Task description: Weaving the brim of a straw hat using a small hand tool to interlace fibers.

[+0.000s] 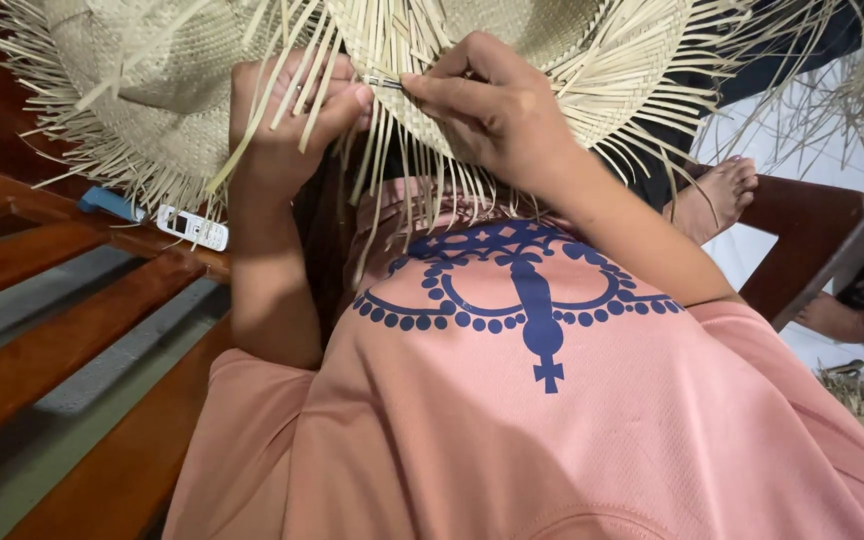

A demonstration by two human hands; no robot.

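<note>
Woven straw hat (552,40) (crown cut off above): both hands (492,110) pinch its loose strands (392,170).

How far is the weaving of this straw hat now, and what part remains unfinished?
Done: the straw hat already has a tightly woven body. In hand: the left hand gathers loose strips at the edge, while the right hand pinches one strip beside it. Left: many loose strips hang unwoven around the rim, so the edge looks unfinished. A second fringed hat lies on the wooden bench.
</note>
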